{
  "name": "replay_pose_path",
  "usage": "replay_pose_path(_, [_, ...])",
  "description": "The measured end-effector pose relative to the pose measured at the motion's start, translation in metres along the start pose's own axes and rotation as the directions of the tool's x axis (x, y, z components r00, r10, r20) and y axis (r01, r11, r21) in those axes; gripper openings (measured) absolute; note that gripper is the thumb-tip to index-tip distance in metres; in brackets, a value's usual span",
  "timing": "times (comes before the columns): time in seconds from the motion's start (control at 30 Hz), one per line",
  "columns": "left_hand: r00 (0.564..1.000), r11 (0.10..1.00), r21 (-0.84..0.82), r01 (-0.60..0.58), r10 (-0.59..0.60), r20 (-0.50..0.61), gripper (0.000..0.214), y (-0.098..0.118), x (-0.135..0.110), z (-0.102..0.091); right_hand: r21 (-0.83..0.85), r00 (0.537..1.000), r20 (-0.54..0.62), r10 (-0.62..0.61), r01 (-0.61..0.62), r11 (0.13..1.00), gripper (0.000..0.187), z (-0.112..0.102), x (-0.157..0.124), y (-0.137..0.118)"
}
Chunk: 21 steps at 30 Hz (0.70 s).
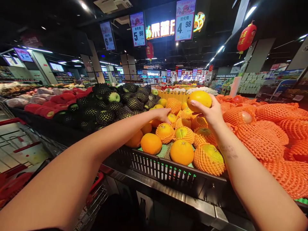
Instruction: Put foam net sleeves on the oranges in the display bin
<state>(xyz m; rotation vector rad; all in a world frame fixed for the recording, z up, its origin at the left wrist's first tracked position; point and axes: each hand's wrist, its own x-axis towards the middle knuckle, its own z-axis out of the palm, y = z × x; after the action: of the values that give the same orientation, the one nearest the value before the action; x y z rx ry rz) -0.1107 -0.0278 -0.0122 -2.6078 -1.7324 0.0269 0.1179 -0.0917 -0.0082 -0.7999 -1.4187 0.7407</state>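
My right hand (211, 112) is raised over a pile of oranges, its fingers wrapped round one bare yellow-orange orange (199, 98). My left hand (163, 115) reaches into the same pile, fingers curled down onto the fruit, and I cannot see whether it grips one. The oranges (181, 151) lie in a black slatted crate (168, 170), some bare and some in orange foam nets (208, 158).
To the left are green apples in black nets (106, 109) and fruit in red nets (53, 102). At the right, more fruit in orange nets (269, 128). A red shopping trolley (21, 166) stands at lower left. Price signs (184, 20) hang overhead.
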Motion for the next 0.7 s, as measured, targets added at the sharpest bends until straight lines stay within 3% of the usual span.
replay_pose_path(0.1, [0.995, 0.995, -0.024, -0.101, 0.101, 0.0, 0.067, -0.011, 0.0, 0.004, 0.005, 1.0, -0.003, -0.003, 0.003, 1.0, 0.082, 0.0, 0.001, 0.003])
replay_pose_path(0.2, [0.988, 0.986, -0.098, -0.134, 0.141, 0.065, 0.066, -0.021, 0.004, -0.008, 0.001, 1.0, -0.011, -0.001, 0.001, 1.0, 0.079, 0.0, 0.002, 0.006])
replay_pose_path(0.27, [0.973, 0.987, -0.125, -0.102, 0.125, 0.192, 0.064, -0.026, 0.008, -0.026, 0.005, 1.0, -0.021, 0.004, -0.004, 1.0, 0.079, 0.001, 0.003, 0.008])
replay_pose_path(0.33, [0.967, 0.991, -0.136, 0.005, 0.029, 0.251, 0.055, -0.028, 0.013, -0.045, 0.01, 0.999, -0.035, 0.013, -0.012, 1.0, 0.08, 0.001, 0.003, 0.009])
replay_pose_path(0.37, [0.977, 0.989, -0.125, 0.085, -0.058, 0.205, 0.055, -0.028, 0.016, -0.052, 0.012, 0.999, -0.041, 0.016, -0.016, 1.0, 0.08, 0.001, 0.003, 0.009])
replay_pose_path(0.43, [0.971, 0.967, -0.1, 0.234, -0.237, -0.021, 0.069, -0.024, 0.022, -0.056, 0.018, 0.999, -0.049, 0.017, -0.016, 1.0, 0.081, 0.001, 0.003, 0.009])
replay_pose_path(0.5, [0.925, 0.95, -0.13, 0.285, -0.308, -0.221, 0.096, -0.018, 0.03, -0.046, 0.023, 0.999, -0.047, 0.005, -0.004, 1.0, 0.079, 0.001, 0.004, 0.009])
replay_pose_path(0.53, [0.916, 0.949, -0.161, 0.27, -0.305, -0.261, 0.108, -0.013, 0.035, -0.039, 0.026, 0.999, -0.049, -0.005, 0.006, 1.0, 0.078, 0.001, 0.004, 0.009])
replay_pose_path(0.6, [0.933, 0.949, -0.234, 0.212, -0.268, -0.24, 0.113, -0.005, 0.043, -0.023, 0.029, 0.999, -0.05, -0.022, 0.023, 0.999, 0.075, 0.002, 0.005, 0.009])
replay_pose_path(0.7, [0.953, 0.947, -0.24, 0.213, -0.256, -0.165, 0.089, 0.002, 0.051, -0.016, 0.036, 0.999, -0.047, -0.023, 0.024, 0.999, 0.075, 0.002, 0.005, 0.01])
